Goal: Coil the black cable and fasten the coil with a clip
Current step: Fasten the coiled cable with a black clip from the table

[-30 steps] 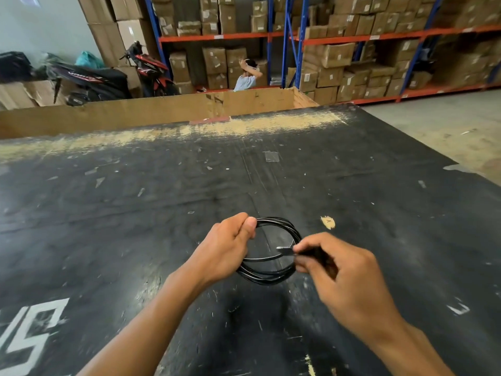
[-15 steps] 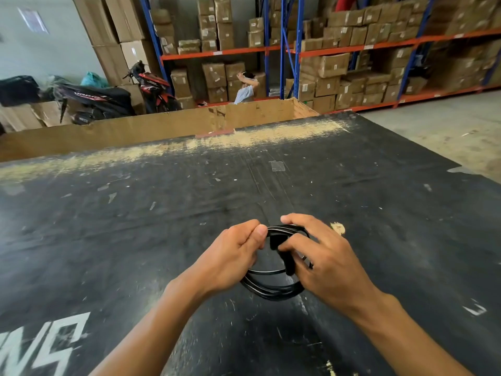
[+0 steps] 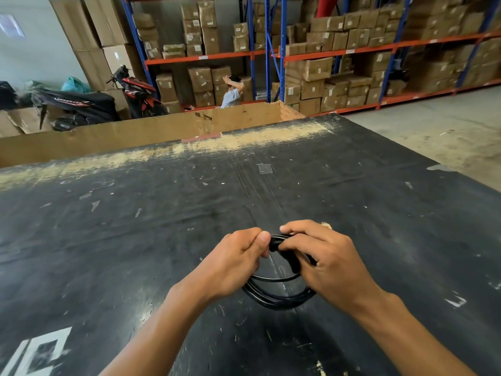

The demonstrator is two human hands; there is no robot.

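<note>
A warehouse with blue-and-orange racks (image 3: 352, 50) of cardboard boxes lies behind a broad, scuffed black worktop (image 3: 162, 240). Over its near middle both hands hold the black cable (image 3: 276, 301) just above the surface. It is a thin, glossy cord already gathered into a small round coil of several loops, the lower arc hanging free between the wrists. The left hand (image 3: 233, 263) is clenched on the coil's far-left side, thumb pressed against curled fingers (image 3: 241, 238). The right hand (image 3: 330, 261) curls round the far-right side, pinching a thicker black piece (image 3: 291, 260) laid across the loops — whether that is a plug end or the clip I cannot tell. The cable looks light and springy rather than limp, so the loops will likely want to fan apart once the grip eases, and its sheen suggests it may slide through a loose hold. The best place to take it is probably at the top, where the strands bunch together — all loops pinched at once, leaving one stretch bare for the fastening.
</note>
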